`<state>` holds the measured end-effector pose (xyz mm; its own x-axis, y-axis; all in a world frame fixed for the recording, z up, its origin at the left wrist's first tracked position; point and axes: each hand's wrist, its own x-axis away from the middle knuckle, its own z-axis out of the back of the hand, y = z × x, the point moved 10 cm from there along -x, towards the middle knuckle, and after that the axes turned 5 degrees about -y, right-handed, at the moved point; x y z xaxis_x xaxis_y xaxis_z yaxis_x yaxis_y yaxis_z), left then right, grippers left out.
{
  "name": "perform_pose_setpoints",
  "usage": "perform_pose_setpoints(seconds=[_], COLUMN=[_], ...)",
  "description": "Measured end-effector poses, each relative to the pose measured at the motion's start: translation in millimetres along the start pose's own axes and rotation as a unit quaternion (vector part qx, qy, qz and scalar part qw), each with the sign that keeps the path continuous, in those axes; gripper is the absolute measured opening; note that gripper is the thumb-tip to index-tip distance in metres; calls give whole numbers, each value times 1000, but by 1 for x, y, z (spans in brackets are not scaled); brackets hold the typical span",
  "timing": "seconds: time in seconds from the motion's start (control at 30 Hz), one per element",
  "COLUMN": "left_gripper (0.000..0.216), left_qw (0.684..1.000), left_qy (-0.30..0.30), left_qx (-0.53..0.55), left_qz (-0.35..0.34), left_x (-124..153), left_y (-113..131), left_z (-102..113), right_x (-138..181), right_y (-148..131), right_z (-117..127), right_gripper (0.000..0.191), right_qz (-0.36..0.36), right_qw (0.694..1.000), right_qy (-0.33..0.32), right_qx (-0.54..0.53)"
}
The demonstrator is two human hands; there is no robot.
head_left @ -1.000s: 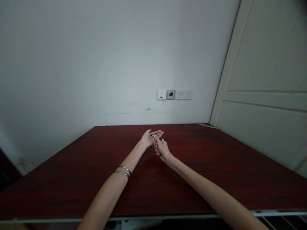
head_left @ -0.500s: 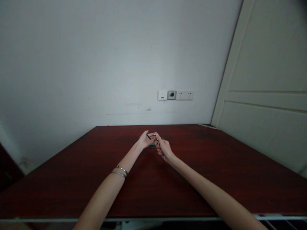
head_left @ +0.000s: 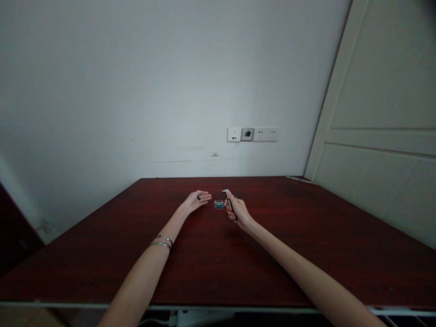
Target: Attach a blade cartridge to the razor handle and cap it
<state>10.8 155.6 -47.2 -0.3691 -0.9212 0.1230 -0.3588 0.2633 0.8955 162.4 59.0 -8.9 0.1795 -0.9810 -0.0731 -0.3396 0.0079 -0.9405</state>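
Observation:
My right hand [head_left: 237,210] is closed round the dark handle of a razor [head_left: 229,198], whose pale metal top end points up and away from me. My left hand [head_left: 196,200] hovers low over the dark red table [head_left: 218,263], fingers stretched toward the right, with a small dark piece [head_left: 199,197] pinched at the thumb. Between the two hands a small teal and clear cartridge case [head_left: 218,205] lies on the table. Two thin silver bangles [head_left: 162,241] circle my left forearm.
The table runs back to a white wall with a row of sockets [head_left: 253,134]. A pale panelled door [head_left: 381,136] stands along the right side. The table's near edge [head_left: 218,308] has a light trim.
My hands have drawn apart. The left hand moved left with the small dark piece taken off the razor's top. The case on the table, hidden before, now shows between them.

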Motion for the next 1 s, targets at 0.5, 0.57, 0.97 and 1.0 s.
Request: perform_pose_setpoints(seconds=[0.5, 0.57, 0.97, 1.0], left_gripper=[8, 9, 9, 10], left_qw=[983, 983, 965, 960], left_qy=[54, 66, 158, 170], left_qx=[-125, -129, -118, -117], left_qz=[-122, -116, -171, -187], left_x=[4, 5, 17, 18], left_y=[15, 14, 33, 38], left_z=[7, 11, 25, 24], right_x=[0, 0, -3, -3], right_y=[10, 9, -8, -12], right_z=[-3, -3, 0, 1], right_gripper=[51, 50, 47, 45], right_qz=[-15, -14, 30, 39], right_qw=[999, 1000, 999, 998], right_qy=[-19, -20, -31, -32], right_qx=[22, 20, -26, -32])
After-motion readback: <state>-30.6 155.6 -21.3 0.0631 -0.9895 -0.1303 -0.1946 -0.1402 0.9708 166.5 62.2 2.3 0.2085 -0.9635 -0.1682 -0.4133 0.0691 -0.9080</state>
